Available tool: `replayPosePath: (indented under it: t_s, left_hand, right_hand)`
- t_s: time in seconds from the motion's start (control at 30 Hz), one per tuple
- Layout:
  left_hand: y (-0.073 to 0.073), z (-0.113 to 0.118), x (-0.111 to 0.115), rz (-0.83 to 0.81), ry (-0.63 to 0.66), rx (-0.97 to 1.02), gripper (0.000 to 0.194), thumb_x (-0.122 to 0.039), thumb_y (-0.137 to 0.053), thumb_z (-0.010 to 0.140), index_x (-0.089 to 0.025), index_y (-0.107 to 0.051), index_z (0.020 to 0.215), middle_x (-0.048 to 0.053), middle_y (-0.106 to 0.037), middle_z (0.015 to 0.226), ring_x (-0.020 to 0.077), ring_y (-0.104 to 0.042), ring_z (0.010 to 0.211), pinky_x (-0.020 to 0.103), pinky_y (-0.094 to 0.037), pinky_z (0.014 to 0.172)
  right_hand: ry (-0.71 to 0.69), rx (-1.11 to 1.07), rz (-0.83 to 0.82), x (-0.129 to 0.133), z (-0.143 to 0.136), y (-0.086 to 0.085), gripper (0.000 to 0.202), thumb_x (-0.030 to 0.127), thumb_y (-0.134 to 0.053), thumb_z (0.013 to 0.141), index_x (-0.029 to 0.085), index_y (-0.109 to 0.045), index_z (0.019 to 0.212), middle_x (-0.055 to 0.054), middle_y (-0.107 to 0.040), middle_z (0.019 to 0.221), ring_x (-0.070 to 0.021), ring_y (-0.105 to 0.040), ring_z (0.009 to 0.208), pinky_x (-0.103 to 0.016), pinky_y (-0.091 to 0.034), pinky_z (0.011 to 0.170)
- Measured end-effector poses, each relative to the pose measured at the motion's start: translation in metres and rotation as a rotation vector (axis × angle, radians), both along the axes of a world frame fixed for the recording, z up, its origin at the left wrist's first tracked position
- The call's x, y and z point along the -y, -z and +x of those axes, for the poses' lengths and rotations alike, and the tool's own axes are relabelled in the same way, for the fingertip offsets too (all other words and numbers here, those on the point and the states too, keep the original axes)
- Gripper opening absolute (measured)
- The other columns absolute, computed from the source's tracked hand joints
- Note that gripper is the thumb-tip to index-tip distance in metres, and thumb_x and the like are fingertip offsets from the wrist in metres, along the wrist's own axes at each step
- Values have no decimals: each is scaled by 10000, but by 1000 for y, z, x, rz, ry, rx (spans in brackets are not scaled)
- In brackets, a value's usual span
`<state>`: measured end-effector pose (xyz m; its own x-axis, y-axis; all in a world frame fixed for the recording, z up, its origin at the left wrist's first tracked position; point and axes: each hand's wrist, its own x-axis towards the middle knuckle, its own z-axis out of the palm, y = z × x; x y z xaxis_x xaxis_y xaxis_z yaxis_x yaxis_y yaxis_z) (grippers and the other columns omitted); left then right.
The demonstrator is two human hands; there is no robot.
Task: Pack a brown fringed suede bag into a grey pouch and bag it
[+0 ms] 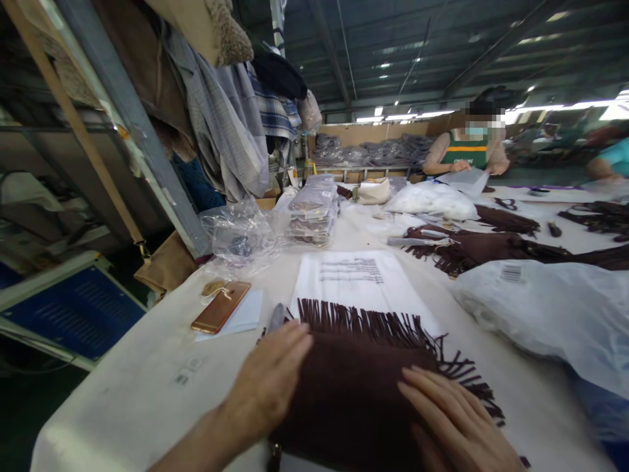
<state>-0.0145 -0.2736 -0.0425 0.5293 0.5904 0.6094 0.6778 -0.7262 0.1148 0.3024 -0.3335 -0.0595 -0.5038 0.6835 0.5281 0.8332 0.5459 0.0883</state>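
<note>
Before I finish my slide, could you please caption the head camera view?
Left hand and right hand over a fringed brown item on a pale worktable, a phone to the left.

Left hand (270, 380) and right hand (457, 419) palm-down, fingers extended, angled inward toward the table's (122, 400) far edge

phone (223, 307) on paper (249, 313) | hanging clothes (221, 118) | bagged stack (312, 208) | person (466, 145) in green apron (464, 156)

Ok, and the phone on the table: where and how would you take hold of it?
Probably by both long edges toward the near end of the phone, left hand coming from above: it lies flat, so little shows to grip underneath, and a tag with white string sits at its far end.
</note>
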Motion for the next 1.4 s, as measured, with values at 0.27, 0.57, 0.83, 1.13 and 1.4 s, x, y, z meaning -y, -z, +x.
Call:
replayPosePath:
  t_s: [0.27,0.57,0.83,1.13,1.4]
  left_hand:
    - [51,114,10,-440,125,-320,801,-525,-444,884,-157,4,1437,117,-88,1511,276,-73,1392,554,-162,1113]
    - [63,79,31,84,132,-487,1051,-718,-574,679,-99,-169,1426,288,-411,1341,434,-365,1255,623,-389,902]
    - [58,88,37,439,192,-257,485,-249,-521,869,-245,-393,1336,146,-483,1331,308,-427,1250,534,-395,970]
    - [82,95,30,475,81,-305,423,-290,-461,907,-185,-429,1316,164,-544,1267,308,-523,1161,448,-480,878]
    - [67,107,37,377,91,-290,467,-355,-466,908,-165,-397,1328,144,-537,1277,303,-468,1206,477,-439,917]
  right_hand:
    - [118,-42,-270,-49,-21,57,446,307,-319,923,210,-411,1348,-69,-435,1384,-233,-403,1272,-486,-410,994]
    - [638,-641,-450,-4,23,56,639,584,-327,799,98,-488,1181,-175,-644,1083,-301,-619,985,-484,-485,860]
    - [579,-642,-664,-59,-5,-32,282,509,-366,743,249,-430,656,-54,-622,711,-209,-586,698,-334,-444,668]
    - [574,-520,-668,-68,5,5,180,366,-383,747,260,-370,602,-50,-603,660,-197,-584,644,-322,-452,640]
    - [513,-279,-109,-39,6,-5,350,347,-363,853,122,-562,1032,-181,-638,1010,-324,-611,922,-470,-471,759]
